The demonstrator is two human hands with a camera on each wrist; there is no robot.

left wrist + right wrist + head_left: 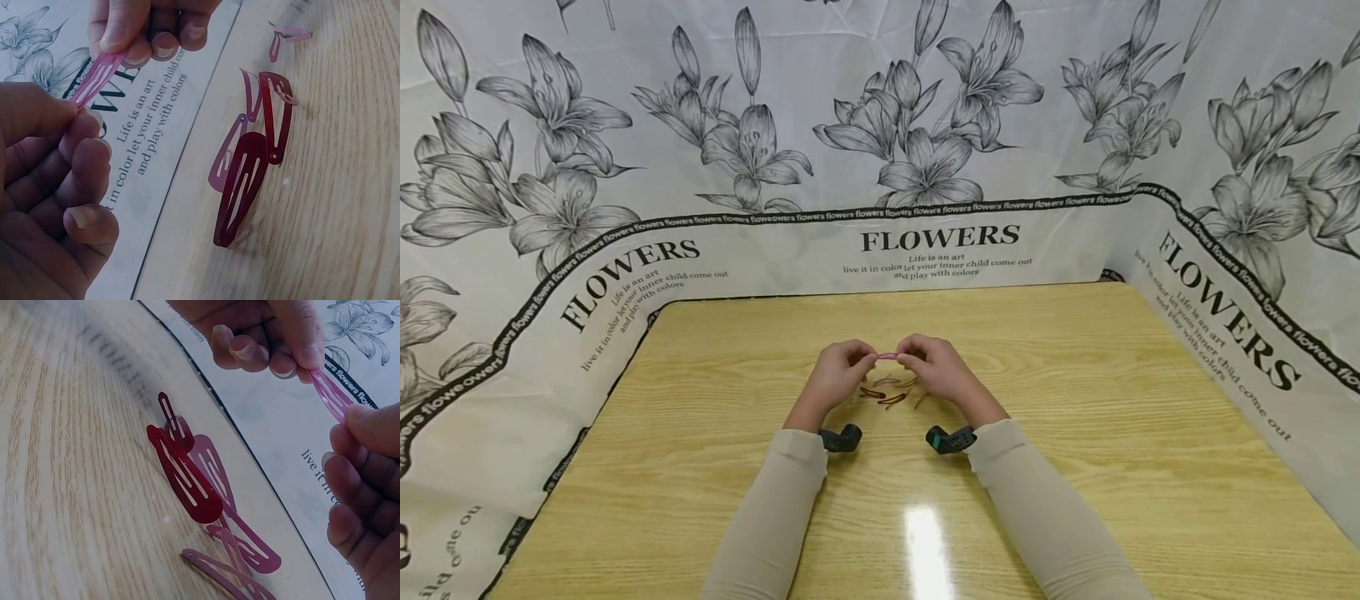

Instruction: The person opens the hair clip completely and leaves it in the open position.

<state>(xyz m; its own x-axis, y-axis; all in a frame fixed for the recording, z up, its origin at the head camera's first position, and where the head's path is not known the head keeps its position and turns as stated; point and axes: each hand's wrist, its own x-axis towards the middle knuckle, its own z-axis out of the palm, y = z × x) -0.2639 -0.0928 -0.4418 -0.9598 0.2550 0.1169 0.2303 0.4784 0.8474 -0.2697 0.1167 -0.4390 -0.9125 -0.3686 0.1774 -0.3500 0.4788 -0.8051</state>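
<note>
A pink snap hair clip (99, 80) is stretched between both hands above the table. My left hand (841, 372) pinches one end between thumb and forefinger, the other fingers curled loosely. At the opposite end, my right hand (937, 367) holds the clip with thumb and fingertips. Below them lies a loose cluster of snap clips: a dark red clip (240, 187) in front, another red clip (275, 119) beside it, a mauve clip (226, 153) partly behind, and pale pink clips (228, 575) at the near side in the right wrist view.
The wood-grain table (1075, 375) spreads around the hands. White fabric with printed flowers (932, 167) stands as a wall behind it and along both sides. Dark wrist cameras (842, 438) sit at the sleeve cuffs. A bright light reflection shows near the table's front.
</note>
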